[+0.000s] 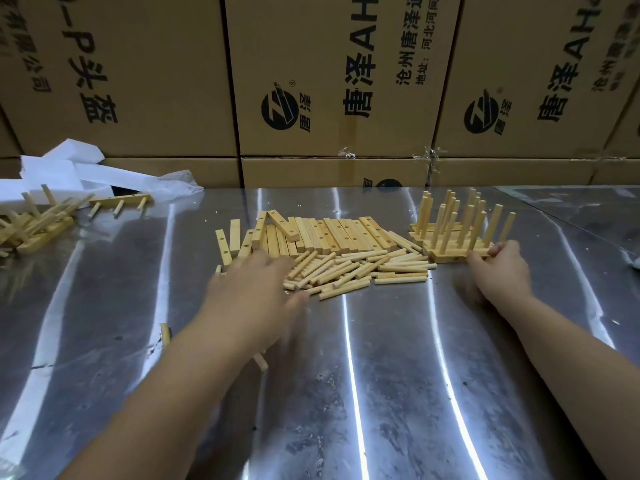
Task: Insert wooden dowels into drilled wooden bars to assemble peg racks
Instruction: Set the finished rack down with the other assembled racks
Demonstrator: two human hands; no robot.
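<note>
Pale yellow dowels (349, 268); silver table (381, 375); brown boxes (311, 81).

2 bare forearms show, 1 at the near left and 1 at the near right, each cut off by the edge of the view. The left forearm (166, 393) is uncovered along all of its visible length, up to the wrist, and so is the right forearm (571, 358). The left hand (252, 282) is bare and smeared by motion blur; its fingers run together, so nails and knuckles cannot be made out. The right hand (498, 268) is also bare and sharper on its far side, where knuckle ridges and fingertips stand out; its near side is blurred.
</note>
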